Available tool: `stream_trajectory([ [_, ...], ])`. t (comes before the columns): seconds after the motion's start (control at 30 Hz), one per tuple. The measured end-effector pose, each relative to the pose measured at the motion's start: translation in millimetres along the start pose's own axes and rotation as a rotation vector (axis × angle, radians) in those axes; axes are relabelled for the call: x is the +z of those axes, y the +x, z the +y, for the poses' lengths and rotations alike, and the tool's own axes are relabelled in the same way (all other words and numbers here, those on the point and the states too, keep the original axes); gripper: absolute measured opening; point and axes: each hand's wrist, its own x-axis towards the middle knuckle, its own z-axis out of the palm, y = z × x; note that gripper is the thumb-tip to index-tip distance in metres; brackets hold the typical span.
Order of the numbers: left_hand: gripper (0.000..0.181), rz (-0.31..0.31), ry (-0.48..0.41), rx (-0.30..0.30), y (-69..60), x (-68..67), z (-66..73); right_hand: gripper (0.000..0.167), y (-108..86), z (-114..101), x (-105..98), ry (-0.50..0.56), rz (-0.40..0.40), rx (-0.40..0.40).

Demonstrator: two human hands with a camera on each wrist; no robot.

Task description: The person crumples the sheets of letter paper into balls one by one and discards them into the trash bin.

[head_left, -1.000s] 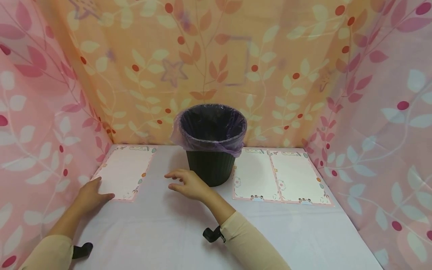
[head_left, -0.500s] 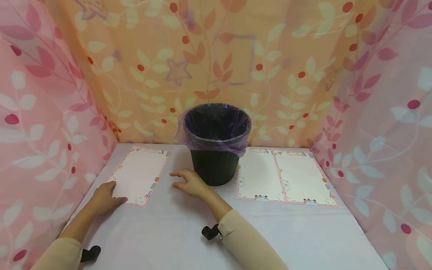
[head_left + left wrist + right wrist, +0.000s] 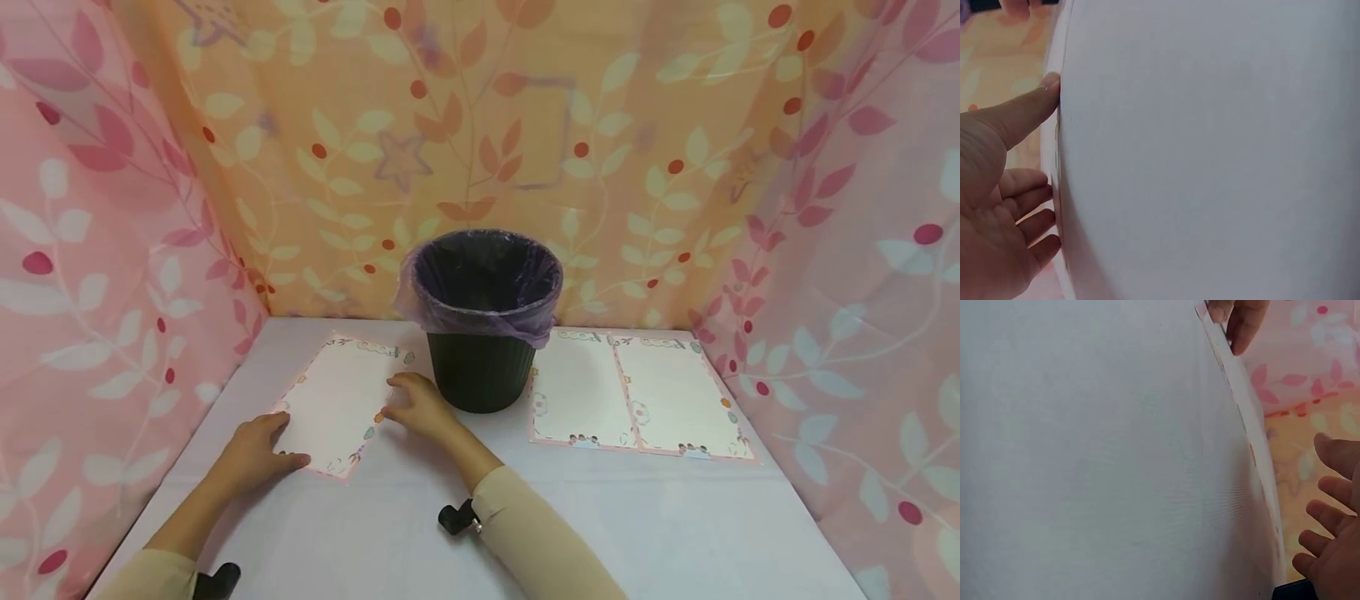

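A white sheet of paper (image 3: 337, 404) with a pink decorated border lies flat on the left side of the table. My left hand (image 3: 258, 452) rests at its lower left edge, thumb spread from the fingers and fingertips touching the paper; the left wrist view shows this left hand (image 3: 997, 194) with its fingers loosely extended. At the sheet's right edge, my right hand (image 3: 425, 408) hovers with thumb and fingers apart. In the right wrist view the right hand (image 3: 1338, 519) holds nothing, and its fingers are spread beside the paper edge.
A dark bin (image 3: 480, 371) lined with a purple bag (image 3: 480, 321) stands at the back middle, close to the right hand. Two similar bordered sheets lie side by side to its right, the nearer sheet (image 3: 581, 396) and the outer sheet (image 3: 686, 400). Patterned curtains (image 3: 300, 208) enclose the table.
The left hand has slid the sheet to the right, toward the bin and the right hand. The right hand has stayed almost in place and is now beside the sheet's edge. The view has shifted slightly.
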Motion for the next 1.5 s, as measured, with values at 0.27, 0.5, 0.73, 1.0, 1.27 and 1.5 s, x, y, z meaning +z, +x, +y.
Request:
stream_trajectory([
  [0.27, 0.099, 0.018, 0.098, 0.043, -5.0, 4.5, 18.9, 0.063, 4.8, 13.3, 12.9, -0.094, 0.036, 0.069],
  [0.5, 0.095, -0.001, 0.116, 0.101, -4.1, 1.1, 19.7, 0.071, 6.7, 17.0, 20.9, -0.254, 0.002, 0.114],
  [0.73, 0.077, -0.159, -0.027, 0.156, -5.7, -21.4, 0.9, 0.085, 7.9, 17.5, 26.7, -0.402, -0.092, 0.124],
  [1.0, 0.065, -0.249, -0.199, 0.049, 9.1, -39.6, -16.5, 0.092, 4.8, 17.4, 22.2, -0.4, -0.114, 0.13],
  [1.27, 0.081, -0.196, -0.194, 0.068, 32.9, -37.6, -31.1, 0.093, 5.2, 16.4, 18.6, -0.384, -0.166, 0.121],
  [1.5, 0.098, -0.189, -0.183, 0.135, 51.3, -28.5, -41.5, 0.092, 4.7, 20.0, 15.5, -0.368, -0.201, 0.095],
])
